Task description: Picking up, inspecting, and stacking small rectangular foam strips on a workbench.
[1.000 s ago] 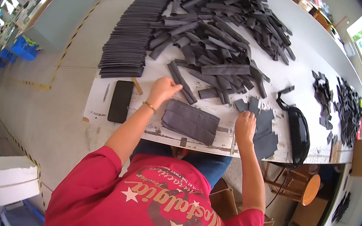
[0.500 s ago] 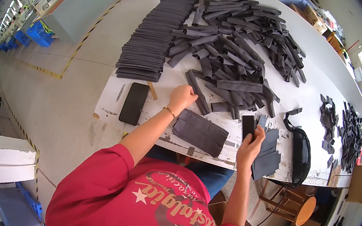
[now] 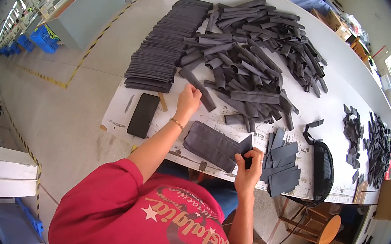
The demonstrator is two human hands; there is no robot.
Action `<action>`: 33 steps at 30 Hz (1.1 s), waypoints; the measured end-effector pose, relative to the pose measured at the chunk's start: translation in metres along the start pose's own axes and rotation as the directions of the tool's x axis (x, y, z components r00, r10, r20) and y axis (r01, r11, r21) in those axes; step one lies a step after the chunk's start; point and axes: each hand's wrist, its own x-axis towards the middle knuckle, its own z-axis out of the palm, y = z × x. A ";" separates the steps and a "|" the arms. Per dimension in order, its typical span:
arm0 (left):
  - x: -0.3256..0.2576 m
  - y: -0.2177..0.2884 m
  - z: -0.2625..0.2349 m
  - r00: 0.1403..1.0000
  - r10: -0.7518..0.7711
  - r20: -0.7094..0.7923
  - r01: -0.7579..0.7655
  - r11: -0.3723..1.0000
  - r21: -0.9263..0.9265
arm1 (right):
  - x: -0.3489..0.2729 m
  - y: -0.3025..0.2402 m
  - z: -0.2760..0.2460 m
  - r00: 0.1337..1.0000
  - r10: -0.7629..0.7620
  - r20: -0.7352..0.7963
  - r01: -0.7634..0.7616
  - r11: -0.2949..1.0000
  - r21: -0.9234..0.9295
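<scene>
My left hand (image 3: 188, 103) is closed on one end region of a dark grey fabric tube (image 3: 203, 93), which slants over the table just before the loose heap. In my right hand (image 3: 248, 171) a small dark rectangular card (image 3: 247, 145) is pinched between thumb and fingers. That card stands tilted at the right end of a flat dark fabric piece (image 3: 212, 143) lying near the table's front edge. Right of this hand lies a spread of similar dark cards (image 3: 283, 168). A large heap of dark fabric tubes (image 3: 255, 71) covers the table beyond.
A long row of stacked dark fabric pieces (image 3: 163, 45) runs along the table's left side. A black phone (image 3: 143, 115) lies before it, beside a small wooden strip (image 3: 162, 101). On the right are a black mesh bag (image 3: 322, 171), dark scraps (image 3: 353, 136) and a wooden stool (image 3: 328, 229).
My left hand has drawn the fabric tube left, away from the heap. My right hand has brought its card left from the spread of cards to the flat fabric piece.
</scene>
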 end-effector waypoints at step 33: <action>-0.083 0.052 -0.006 0.788 -0.084 0.610 0.526 0.607 -0.595 | 0.007 -0.037 0.016 0.996 -0.034 0.086 0.042 0.994 -0.105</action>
